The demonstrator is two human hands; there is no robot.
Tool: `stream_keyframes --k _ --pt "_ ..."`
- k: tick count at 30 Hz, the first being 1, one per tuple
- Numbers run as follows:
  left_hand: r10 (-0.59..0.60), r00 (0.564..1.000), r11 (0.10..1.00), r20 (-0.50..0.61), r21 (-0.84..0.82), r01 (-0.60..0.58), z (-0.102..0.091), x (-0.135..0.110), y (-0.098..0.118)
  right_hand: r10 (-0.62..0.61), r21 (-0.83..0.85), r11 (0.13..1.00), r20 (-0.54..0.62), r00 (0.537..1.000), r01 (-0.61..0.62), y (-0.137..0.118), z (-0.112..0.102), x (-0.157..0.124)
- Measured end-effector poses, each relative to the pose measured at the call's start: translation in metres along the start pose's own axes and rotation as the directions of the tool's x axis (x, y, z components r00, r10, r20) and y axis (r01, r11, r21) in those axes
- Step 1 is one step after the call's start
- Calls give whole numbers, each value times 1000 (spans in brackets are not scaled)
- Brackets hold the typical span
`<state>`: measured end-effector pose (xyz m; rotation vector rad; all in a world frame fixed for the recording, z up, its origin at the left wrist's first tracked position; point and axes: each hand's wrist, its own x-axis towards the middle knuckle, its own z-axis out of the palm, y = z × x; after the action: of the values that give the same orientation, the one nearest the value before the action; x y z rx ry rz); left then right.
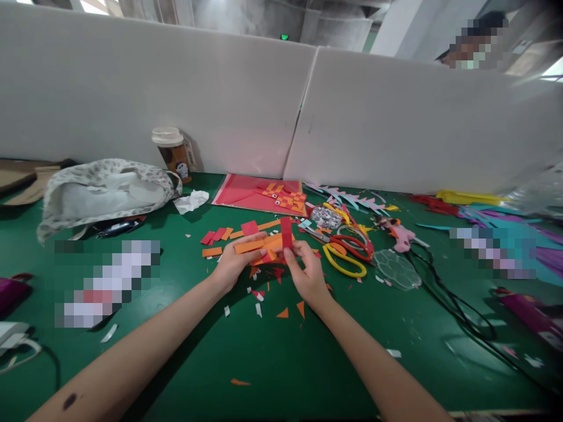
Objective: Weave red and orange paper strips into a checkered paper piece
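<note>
Between my hands is a flat piece of orange paper strips that cross one another. My left hand is closed on its left side, thumb on top. A red paper strip stands upright at the right end of the piece, and my right hand pinches its lower part. Loose red and orange paper strips lie on the table just left of the hands. Behind them, a woven orange and red paper fish with googly eyes rests on a red paper pack.
Yellow-handled scissors, red-handled scissors, a clear plastic palette and a pink glue gun with a black cord lie to the right. A paper cup and a fabric bag stand at the back left. Paper scraps litter the green table.
</note>
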<state>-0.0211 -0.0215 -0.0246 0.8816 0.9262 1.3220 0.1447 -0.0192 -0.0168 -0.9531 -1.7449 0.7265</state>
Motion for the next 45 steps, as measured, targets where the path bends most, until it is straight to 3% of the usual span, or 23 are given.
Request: stream_keyframes --k 3,11,16,24,33,39,45 --pt "38 999 999 4 27 -38 1 -1 1 25 -94 995 -8 1000 -26 2 -1 0" --pt "81 996 990 -25 121 -77 4 -5 1 119 -30 993 22 993 -118 6 0 1" --pt "101 994 984 -34 147 -95 4 -4 -3 105 -58 993 12 994 -104 7 2 0" --pt "261 965 951 8 167 -259 8 -6 -2 149 -48 987 -62 987 -152 9 4 -1" --pt "288 957 923 39 254 -288 6 -4 -3 125 -107 986 -43 991 -129 2 7 0" --pt "154 985 955 77 245 -168 2 -2 -10 120 -114 986 -25 992 -122 3 6 0" --pt "164 979 947 119 260 -190 1 -1 -10 79 -222 972 -16 997 -81 1 7 1"
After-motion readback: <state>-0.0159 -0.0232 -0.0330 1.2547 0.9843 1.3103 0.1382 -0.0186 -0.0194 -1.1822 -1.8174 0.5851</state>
